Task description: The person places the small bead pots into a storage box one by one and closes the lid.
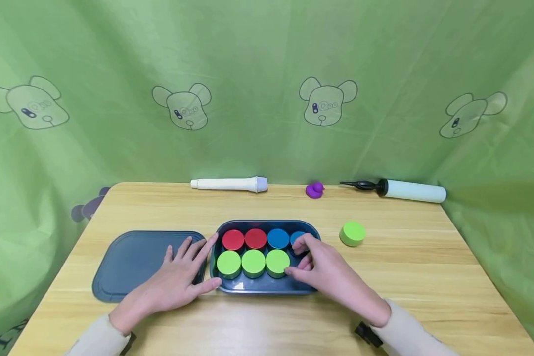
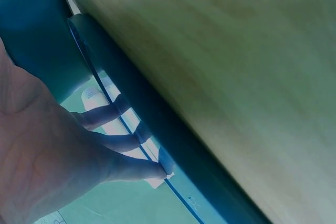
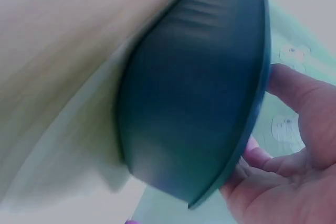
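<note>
A dark blue-grey box (image 1: 267, 290) holds several round discs. In its back row are two red discs (image 1: 233, 240) and two blue discs (image 1: 278, 239), the rightmost partly behind fingers. Three green discs (image 1: 253, 262) line the front row. My right hand (image 1: 322, 267) reaches over the box's right end, index finger over the rightmost blue disc, thumb tip against the right green disc; a gap shows between them. My left hand (image 1: 178, 277) spreads its fingers over the dark lid (image 1: 129, 264), index finger and thumb touching the box's left rim.
Another green disc (image 1: 352, 233) lies on the wooden table right of the box. Along the back edge are a white toy microphone (image 1: 227, 184), a purple rubber duck (image 1: 314, 190) and a white hand pump (image 1: 414, 191). Green curtain (image 1: 258, 148) surrounds the table.
</note>
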Demonstrator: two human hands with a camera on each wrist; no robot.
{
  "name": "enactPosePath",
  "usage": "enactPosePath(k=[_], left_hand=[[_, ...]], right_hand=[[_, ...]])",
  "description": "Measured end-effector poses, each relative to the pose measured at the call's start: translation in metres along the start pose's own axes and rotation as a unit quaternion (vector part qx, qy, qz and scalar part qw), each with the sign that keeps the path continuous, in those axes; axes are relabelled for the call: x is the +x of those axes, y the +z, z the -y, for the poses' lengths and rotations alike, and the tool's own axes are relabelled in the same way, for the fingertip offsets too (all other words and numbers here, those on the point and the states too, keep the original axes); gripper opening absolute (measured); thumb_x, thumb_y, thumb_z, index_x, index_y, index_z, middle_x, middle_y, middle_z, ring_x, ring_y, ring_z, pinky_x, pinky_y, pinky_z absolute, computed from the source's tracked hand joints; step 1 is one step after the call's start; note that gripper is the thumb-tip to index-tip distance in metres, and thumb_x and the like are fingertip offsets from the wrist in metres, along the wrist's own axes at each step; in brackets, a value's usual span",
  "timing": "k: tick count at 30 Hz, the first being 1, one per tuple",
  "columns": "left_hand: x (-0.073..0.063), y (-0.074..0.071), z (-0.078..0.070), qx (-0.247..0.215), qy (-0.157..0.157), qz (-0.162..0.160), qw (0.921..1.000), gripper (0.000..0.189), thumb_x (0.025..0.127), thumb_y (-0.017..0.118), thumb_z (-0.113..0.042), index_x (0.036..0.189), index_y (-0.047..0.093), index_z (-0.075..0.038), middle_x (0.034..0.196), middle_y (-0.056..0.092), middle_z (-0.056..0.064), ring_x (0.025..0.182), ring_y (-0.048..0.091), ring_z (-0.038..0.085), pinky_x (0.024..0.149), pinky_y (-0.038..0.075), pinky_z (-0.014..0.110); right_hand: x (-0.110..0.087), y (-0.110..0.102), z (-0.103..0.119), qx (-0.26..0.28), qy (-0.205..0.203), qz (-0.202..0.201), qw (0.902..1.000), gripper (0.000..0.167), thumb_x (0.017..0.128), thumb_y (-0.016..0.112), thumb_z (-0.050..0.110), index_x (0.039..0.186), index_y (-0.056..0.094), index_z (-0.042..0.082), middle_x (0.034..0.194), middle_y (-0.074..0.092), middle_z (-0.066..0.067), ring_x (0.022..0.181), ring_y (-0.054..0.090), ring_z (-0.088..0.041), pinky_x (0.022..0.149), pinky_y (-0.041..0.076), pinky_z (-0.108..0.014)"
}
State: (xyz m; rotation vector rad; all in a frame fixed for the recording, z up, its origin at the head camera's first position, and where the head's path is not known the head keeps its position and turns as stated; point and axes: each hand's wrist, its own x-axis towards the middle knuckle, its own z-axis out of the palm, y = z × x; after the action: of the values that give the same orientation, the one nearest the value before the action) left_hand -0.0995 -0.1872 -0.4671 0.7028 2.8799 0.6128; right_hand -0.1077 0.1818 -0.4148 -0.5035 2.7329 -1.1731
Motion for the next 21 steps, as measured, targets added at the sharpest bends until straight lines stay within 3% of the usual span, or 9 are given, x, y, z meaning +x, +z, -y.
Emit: enactPosePath(k=[6,14,21], left_hand=[[0.000,0.000,-0.001,-0.004,-0.001,0.001,1.0000,0.093,0.106,0.058,-0.067,0.178,0.009,-0.032,0.171,0.038,0.017,0.158,0.022,0.056,0.110,0.014,0.092],[0.001,0.000,0.000,-0.004,-0.002,0.004,1.0000,0.094,0.106,0.057,-0.068,0.178,0.008,-0.032,0.172,0.036,0.016,0.159,0.021,0.057,0.111,0.012,0.091],[0.001,0.001,0.000,0.000,0.001,0.004,1.0000,0.094,0.106,0.057,-0.067,0.178,0.007,-0.032,0.173,0.035,0.016,0.159,0.021,0.057,0.110,0.013,0.091]], right_hand=[[-0.005,-0.017,-0.012,0.032,-0.014,-0.020,0.9992,0.036,0.095,0.089,0.019,0.119,0.067,0.003,0.099,0.071,-0.005,0.083,0.069,-0.011,0.073,0.060,-0.027],[-0.011,-0.035,-0.036,0.033,-0.024,-0.101,0.9941,0.026,0.099,0.084,0.015,0.120,0.070,0.007,0.088,0.069,0.001,0.077,0.067,-0.016,0.069,0.057,-0.027],[-0.018,-0.050,-0.064,0.008,0.003,-0.166,0.9861,0.035,0.101,0.082,0.017,0.131,0.069,0.006,0.091,0.057,-0.010,0.071,0.053,-0.016,0.057,0.046,-0.026]])
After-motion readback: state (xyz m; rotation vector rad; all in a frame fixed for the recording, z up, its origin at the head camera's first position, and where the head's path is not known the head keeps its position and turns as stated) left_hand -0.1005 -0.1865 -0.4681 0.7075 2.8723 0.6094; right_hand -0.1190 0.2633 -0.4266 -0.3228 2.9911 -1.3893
